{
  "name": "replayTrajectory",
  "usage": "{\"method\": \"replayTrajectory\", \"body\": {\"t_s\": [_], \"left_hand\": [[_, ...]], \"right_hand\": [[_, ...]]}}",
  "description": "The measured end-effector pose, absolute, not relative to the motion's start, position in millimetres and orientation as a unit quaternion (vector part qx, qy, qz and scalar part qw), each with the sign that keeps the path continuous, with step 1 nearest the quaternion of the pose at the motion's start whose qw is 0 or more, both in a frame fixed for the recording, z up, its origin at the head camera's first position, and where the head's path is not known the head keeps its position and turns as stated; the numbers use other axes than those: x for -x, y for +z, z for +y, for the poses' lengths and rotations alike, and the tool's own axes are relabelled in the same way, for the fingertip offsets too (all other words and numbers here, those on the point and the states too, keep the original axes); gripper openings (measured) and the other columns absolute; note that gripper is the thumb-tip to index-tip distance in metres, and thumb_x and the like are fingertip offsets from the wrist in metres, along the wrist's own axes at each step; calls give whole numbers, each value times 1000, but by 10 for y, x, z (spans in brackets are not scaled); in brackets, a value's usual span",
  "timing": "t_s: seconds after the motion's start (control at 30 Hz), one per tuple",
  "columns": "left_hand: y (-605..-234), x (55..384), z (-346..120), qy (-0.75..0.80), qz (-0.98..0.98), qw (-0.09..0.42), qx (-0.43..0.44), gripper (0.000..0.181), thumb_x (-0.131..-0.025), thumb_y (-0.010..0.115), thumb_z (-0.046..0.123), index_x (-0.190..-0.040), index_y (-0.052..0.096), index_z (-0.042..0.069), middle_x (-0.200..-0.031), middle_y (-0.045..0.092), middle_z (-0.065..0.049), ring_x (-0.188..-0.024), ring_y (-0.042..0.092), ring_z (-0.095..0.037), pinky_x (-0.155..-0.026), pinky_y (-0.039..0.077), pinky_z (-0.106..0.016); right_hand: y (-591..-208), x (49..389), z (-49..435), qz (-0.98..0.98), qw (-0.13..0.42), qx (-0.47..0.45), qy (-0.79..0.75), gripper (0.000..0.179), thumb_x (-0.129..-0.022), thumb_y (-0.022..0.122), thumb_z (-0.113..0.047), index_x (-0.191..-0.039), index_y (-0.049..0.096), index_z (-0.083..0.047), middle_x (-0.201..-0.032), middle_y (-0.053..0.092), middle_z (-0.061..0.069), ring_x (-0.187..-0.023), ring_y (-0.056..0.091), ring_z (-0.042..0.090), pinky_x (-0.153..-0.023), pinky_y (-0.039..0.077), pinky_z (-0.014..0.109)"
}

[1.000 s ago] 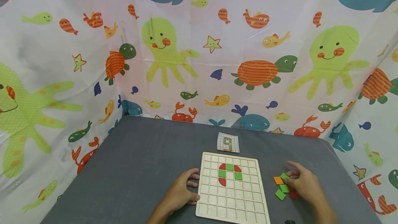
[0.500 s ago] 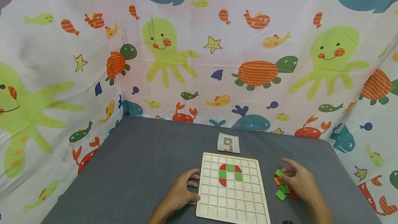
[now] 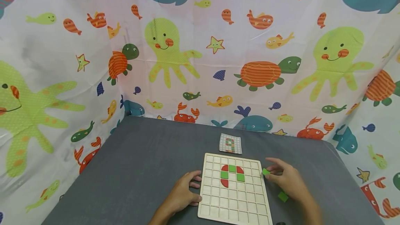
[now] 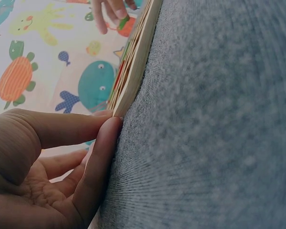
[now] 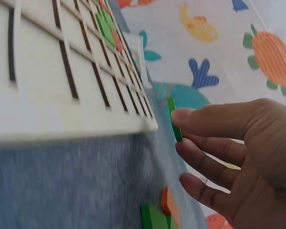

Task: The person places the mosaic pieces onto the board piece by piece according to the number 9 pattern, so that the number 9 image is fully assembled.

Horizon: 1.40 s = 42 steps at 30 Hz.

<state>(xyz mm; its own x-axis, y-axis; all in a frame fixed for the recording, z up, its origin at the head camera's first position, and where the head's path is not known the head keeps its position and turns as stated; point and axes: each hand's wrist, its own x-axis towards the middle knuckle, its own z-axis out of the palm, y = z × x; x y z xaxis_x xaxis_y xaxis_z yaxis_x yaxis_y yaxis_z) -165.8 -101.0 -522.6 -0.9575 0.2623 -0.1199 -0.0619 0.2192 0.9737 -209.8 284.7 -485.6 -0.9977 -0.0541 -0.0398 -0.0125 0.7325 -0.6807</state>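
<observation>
A pale wooden grid board [image 3: 232,204] lies on the table, with red rounded pieces [image 3: 224,183] and green square tiles [image 3: 232,168] set in its upper cells. My left hand [image 3: 184,192] rests at the board's left edge, its thumb and fingertips touching the side [image 4: 133,90]. Between thumb and fingers, my right hand [image 3: 289,178] pinches a green square tile [image 5: 175,119] above the table, just off the board's right edge. Below that hand lie another green tile [image 3: 283,197] and an orange tile [image 5: 169,206]; the hand hides the rest of the pile in the head view.
A small card [image 3: 230,143] printed with a coloured grid pattern lies behind the board. A dark round object [image 3: 281,223] shows at the bottom edge of the head view. A sea-animal curtain [image 3: 200,58] surrounds the grey table [image 3: 150,155].
My right hand has picked a green tile from the pile and carried it left towards the board's right edge. The left hand stays at the board's left edge.
</observation>
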Motion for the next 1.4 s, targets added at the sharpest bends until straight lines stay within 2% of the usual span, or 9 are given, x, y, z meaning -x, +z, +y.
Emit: {"method": "replayTrajectory", "body": {"t_s": [0.23, 0.5, 0.67, 1.07, 1.4], "left_hand": [[-5219, 1651, -1006, 620, 770, 130, -70, 82, -73, 80, -20, -149, 56, 1, -130, 59, -12, -114, 61, -28, -60, 65, -37], [-5222, 1649, -1007, 625, 766, 128, -75, 79, -73, 80, -20, -146, 59, 0, -129, 59, -11, -114, 60, -28, -60, 65, -37], [-5226, 1654, -1006, 624, 767, 127, -77, 78, -73, 80, -20, -145, 60, 0, -128, 59, -11, -114, 61, -28, -60, 65, -36], [-5225, 1653, -1014, 626, 765, 129, -75, 80, -73, 80, -21, -146, 59, 3, -128, 58, -11, -113, 60, -28, -60, 65, -37], [-5228, 1656, -1013, 618, 771, 132, -75, 79, -74, 81, -20, -146, 60, 4, -128, 58, -11, -113, 60, -27, -60, 65, -35]], "right_hand": [[-4831, 2100, 2627, 920, 32, 40, -389, 61, -87, 84, -8, -145, 62, -6, -108, 74, 4, -99, 71, 21, -79, 63, 37], [-4826, 2098, 2438, 914, 41, 68, -398, 58, -87, 85, -9, -142, 65, -10, -105, 72, 1, -100, 68, 18, -85, 61, 37], [-4829, 2090, 2351, 912, 49, 76, -399, 56, -88, 84, -10, -141, 67, -12, -103, 72, 0, -100, 66, 18, -85, 59, 37], [-4858, 2081, 2161, 905, 51, 128, -402, 55, -87, 85, -8, -139, 68, -7, -102, 73, -2, -98, 68, 18, -79, 59, 26], [-4909, 2089, 2018, 897, 94, 144, -408, 56, -84, 87, -5, -137, 69, -10, -102, 72, 0, -98, 67, 20, -80, 59, 27]]}}
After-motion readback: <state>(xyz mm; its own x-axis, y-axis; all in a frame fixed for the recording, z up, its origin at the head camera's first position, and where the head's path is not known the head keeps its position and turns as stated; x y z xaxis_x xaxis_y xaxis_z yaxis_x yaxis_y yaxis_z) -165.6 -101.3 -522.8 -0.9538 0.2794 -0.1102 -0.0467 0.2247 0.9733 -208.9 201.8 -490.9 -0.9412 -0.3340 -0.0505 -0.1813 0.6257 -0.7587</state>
